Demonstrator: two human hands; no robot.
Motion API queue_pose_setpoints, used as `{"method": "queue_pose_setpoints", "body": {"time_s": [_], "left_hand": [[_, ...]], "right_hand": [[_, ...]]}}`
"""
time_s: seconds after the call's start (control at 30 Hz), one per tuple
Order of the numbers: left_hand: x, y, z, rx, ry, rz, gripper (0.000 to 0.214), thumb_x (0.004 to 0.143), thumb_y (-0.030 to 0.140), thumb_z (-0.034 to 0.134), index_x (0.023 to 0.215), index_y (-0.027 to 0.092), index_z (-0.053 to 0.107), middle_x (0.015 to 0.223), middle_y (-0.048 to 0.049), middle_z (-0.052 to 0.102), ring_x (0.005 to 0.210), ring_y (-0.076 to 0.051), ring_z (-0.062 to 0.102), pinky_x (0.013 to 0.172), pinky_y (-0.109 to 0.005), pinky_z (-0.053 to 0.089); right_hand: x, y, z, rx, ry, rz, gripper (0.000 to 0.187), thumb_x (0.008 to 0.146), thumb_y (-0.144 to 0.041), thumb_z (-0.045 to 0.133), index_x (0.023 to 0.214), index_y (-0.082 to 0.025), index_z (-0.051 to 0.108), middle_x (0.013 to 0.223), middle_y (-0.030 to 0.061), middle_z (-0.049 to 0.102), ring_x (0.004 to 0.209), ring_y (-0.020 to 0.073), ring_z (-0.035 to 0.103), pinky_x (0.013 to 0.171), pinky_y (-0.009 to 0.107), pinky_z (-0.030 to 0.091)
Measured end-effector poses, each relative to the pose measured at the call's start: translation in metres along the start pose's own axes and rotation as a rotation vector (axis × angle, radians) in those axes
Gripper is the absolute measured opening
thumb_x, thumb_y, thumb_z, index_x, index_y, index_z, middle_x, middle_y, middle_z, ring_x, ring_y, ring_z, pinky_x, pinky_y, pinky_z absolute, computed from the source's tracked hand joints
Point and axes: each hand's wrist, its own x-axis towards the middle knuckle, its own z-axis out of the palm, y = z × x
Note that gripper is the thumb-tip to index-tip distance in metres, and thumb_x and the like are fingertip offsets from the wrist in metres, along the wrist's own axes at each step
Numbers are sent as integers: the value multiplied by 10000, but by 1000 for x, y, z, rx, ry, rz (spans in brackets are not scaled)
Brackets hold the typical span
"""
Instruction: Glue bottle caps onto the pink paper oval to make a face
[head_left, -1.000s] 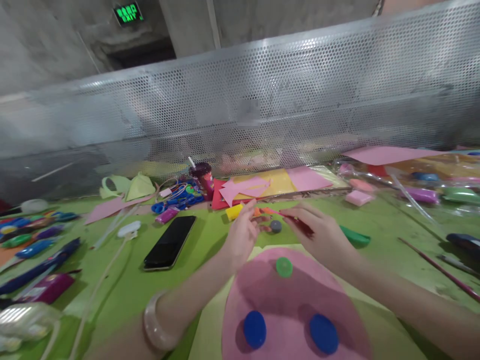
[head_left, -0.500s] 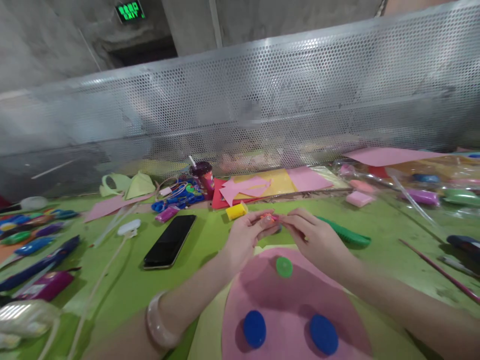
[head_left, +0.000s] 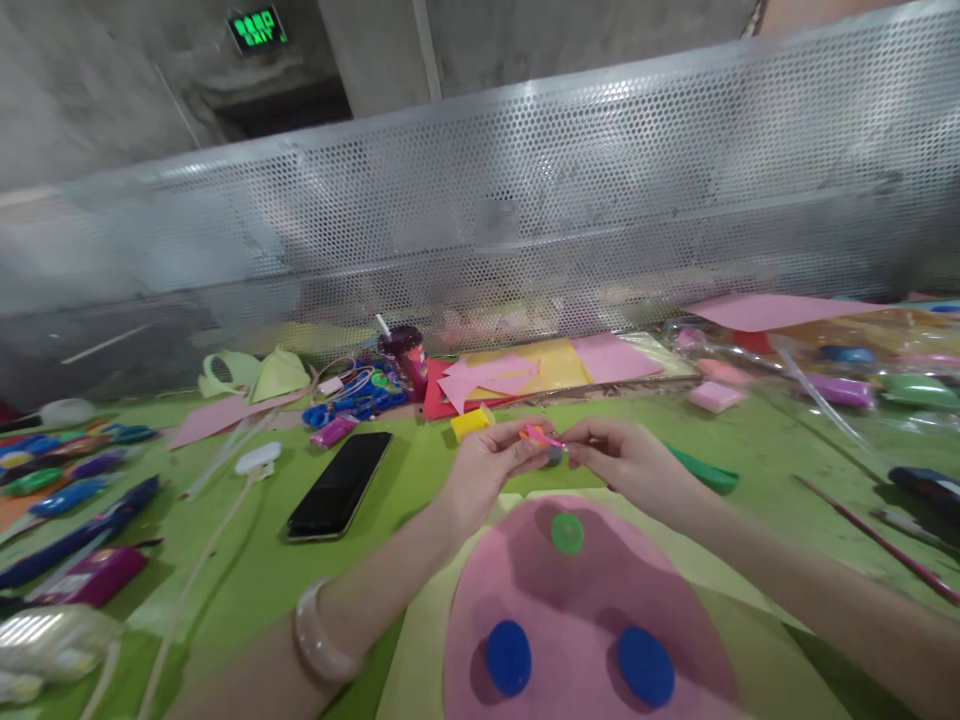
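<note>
My left hand (head_left: pixel 491 460) is closed in a pinch around a small pink and orange piece (head_left: pixel 537 434), whose material I cannot make out. A thin pink end of it reaches toward my right hand (head_left: pixel 619 450), whose thumb and fingers are pinched together at that end. Below both hands lies a pink rounded paper shape (head_left: pixel 577 600) on a pale yellow sheet (head_left: pixel 420 640). On the pink shape sit a green disc (head_left: pixel 567 534) and two blue discs, one at left (head_left: pixel 509 657) and another at right (head_left: pixel 646 666).
Left of my hands are a black phone (head_left: pixel 341 485) and a white charger with its cable (head_left: pixel 259 458). A yellow piece (head_left: pixel 471 424), a cup with a straw (head_left: pixel 405 358) and coloured papers (head_left: pixel 615 358) stand or lie behind. A green object (head_left: pixel 705 468) and a thin brush-like stick (head_left: pixel 874 535) lie right.
My right hand has shifted slightly right, away from my left hand, and more of the pink piece shows between them. The discs have stayed in place.
</note>
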Motion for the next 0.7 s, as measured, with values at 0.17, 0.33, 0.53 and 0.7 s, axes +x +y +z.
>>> {"method": "queue_pose_setpoints", "body": {"time_s": [0.17,0.33,0.53,0.7], "left_hand": [[4,-1,-5,24,43,89,292,621,268,799,891,188,721,906,-40,732,862,-152,656,889,-316,467],[7,-1,-12,-8,86,65,240,586,260,815,783,154,725,802,-46,735,782,-146,665,811,-276,495],[4,-3,-8,-61,105,0,224,590,272,819,729,136,707,734,-45,728,734,-149,679,789,-267,517],[-4,-4,10,-117,45,-87,186,735,285,723,823,125,688,803,-73,731,740,-163,689,773,-281,525]], "right_hand": [[-2,-4,-3,91,76,-15,203,823,-325,494,846,-187,641,735,15,656,634,143,594,544,249,446],[4,13,-12,-348,191,-34,242,891,-279,404,948,-171,612,789,38,647,602,143,556,520,258,419],[7,42,-11,-871,127,-110,248,884,-195,426,936,-119,657,901,153,661,915,313,580,765,446,461],[4,32,-1,-779,199,-571,453,889,-430,504,1254,-161,527,1223,128,571,1137,287,468,963,458,408]]}}
